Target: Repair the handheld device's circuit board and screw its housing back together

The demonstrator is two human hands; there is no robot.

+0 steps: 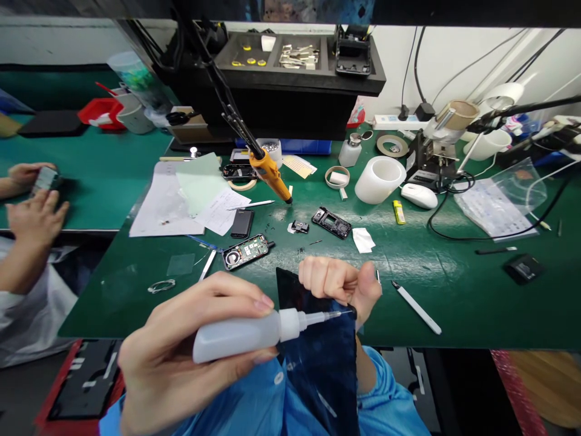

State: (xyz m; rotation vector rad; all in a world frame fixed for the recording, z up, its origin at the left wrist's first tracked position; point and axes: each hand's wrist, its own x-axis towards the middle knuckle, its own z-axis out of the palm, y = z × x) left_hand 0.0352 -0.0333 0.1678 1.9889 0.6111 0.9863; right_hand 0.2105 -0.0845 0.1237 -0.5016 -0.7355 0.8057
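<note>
Clock directions are read from the squeeze bottle (pixel 238 338), with 12 o'clock pointing away from the wearer. The bottle is above the near edge of the green table (pixel 467 297), lying level in the left hand (pixel 167 348). The left grip pinches the bottle body between the fingers on the upper side and the thumb on the lower side. The needle tip (pixel 333 314) points to 3 o'clock and ends just beside the right hand (pixel 338 281); contact at the tip cannot be confirmed. The right hand, at 2 o'clock, has its fingers curled and pinches the upper edge of a dark sheet (pixel 324 363), which hangs down toward the wearer's blue clothing (pixel 254 399). On the table, an opened device (pixel 247 252) with an exposed circuit board lies at 12 o'clock, with a flat black block (pixel 242 223) beyond it. An orange screwdriver (pixel 271 175) hangs between 12 and 1 o'clock. A white pen-shaped tool (pixel 416 307) lies at 3 o'clock. Papers (pixel 157 203) lie at 11 o'clock. Another person's hands (pixel 39 213) hold a small object at 10 o'clock.
</note>
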